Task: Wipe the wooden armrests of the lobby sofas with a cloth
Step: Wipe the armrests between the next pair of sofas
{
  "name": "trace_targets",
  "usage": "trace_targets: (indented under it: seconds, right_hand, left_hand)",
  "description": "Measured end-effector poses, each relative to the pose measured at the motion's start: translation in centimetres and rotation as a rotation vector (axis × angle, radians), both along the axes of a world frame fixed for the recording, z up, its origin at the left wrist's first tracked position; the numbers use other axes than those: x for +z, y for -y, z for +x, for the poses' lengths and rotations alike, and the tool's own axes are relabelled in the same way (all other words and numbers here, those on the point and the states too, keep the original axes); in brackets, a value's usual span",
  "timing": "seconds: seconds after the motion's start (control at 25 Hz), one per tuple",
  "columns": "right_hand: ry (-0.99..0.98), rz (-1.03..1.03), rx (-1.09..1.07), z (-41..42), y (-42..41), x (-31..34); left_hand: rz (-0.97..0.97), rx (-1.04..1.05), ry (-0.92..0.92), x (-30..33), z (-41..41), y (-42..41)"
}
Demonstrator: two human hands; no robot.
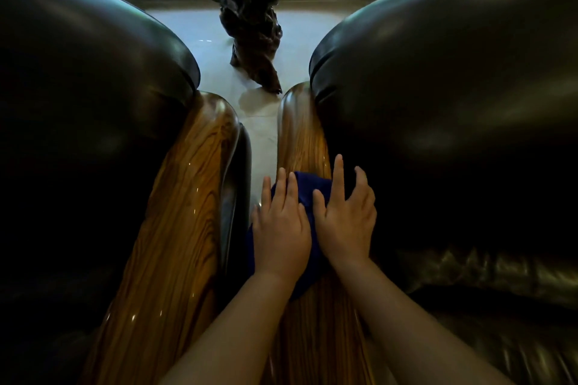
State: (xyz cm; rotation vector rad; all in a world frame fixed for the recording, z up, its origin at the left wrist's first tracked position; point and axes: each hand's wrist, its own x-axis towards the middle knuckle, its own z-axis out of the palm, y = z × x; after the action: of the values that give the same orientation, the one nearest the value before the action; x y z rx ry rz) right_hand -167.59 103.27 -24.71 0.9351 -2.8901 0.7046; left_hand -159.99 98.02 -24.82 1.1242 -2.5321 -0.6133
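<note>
Left hand [280, 236] flat, palm down, fingers spread a little, pressed on a dark blue cloth [308, 189] at lower centre of the frame. Right hand [345, 223] likewise flat and open beside it, thumb touching the cloth, fingers splayed over the inner edge of the right armrest [301, 137] toward the black cushion. Neither hand closed around the cloth; both simply laid on top.

Cloth bunched, deep blue, draped across the right armrest and hanging slightly off its left edge, mostly hidden under the two palms.

Right armrest glossy, golden-brown with dark streaked grain, rounded at the far end. Long axis from the bottom centre of the frame up toward the centre, far tip pointing at a dark carved wooden sculpture [247, 12] standing on the pale floor [200, 37]. Left armrest [184, 197] of the same striped wood, from lower left up toward centre, leaning right, highlights along its surface. Narrow strip of floor between the two armrests.

Black leather sofa backs bulging at upper left [87, 50] and upper right [453, 59].
</note>
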Motion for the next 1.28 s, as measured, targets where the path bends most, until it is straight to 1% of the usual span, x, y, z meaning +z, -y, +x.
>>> trace_targets:
  seconds: [0.12,0.2,0.28,0.36,0.4,0.48,0.52,0.56,0.64,0.72,0.84,0.96,1.08,1.28]
  right_hand:
    - [-0.088,-0.057,-0.064,-1.7,2.0,0.4]
    - [-0.178,-0.121,-0.044,-2.6,3.1,0.5]
    - [-0.208,-0.195,0.02,-3.0,3.4,0.6]
    - [-0.155,-0.276,0.066,-2.8,3.4,0.3]
    - [-0.085,-0.332,0.071,-2.5,3.1,0.0]
    - [0.146,-0.403,0.13,-1.8,2.6,-0.3]
    - [0.24,-0.376,0.192,-1.4,2.3,-0.6]
    - [0.281,-0.322,0.248,-1.2,1.8,-0.9]
    - [0.294,-0.259,0.306,-1.0,1.0,-1.3]
    - [0.328,-0.252,0.321,-0.6,0.2,-1.3]
    - [0.355,-0.259,0.315,1.0,-1.6,-1.4]
    - [0.306,-0.203,0.307,3.2,-4.2,-1.4]
    - [0.248,-0.144,0.312,5.9,-7.5,-1.2]
    - [0.23,-0.048,0.299,9.2,-11.9,-1.5]
  left_hand:
    - [0.028,0.027,0.005,0.2,-2.0,2.1]
    - [0.037,0.029,0.004,0.2,-3.1,3.1]
    - [0.047,0.017,-0.001,0.2,-3.6,3.6]
    - [0.049,0.016,-0.019,0.3,-3.5,3.5]
    - [0.053,0.012,-0.032,0.4,-3.4,3.4]
    - [0.086,0.004,-0.076,0.6,-3.0,3.1]
    - [0.108,-0.002,-0.097,0.6,-2.8,2.9]
    - [0.122,-0.01,-0.104,0.6,-2.6,2.7]
    - [0.116,-0.03,-0.079,0.3,-2.1,2.5]
    - [0.09,-0.044,-0.067,0.0,-1.4,2.0]
    - [0.061,-0.062,-0.112,-0.1,0.2,0.2]
    - [0.045,-0.071,-0.122,-0.2,2.5,-2.3]
    - [0.042,-0.075,-0.07,-0.2,5.4,-5.6]
    - [0.002,-0.078,0.018,-0.4,8.8,-10.2]
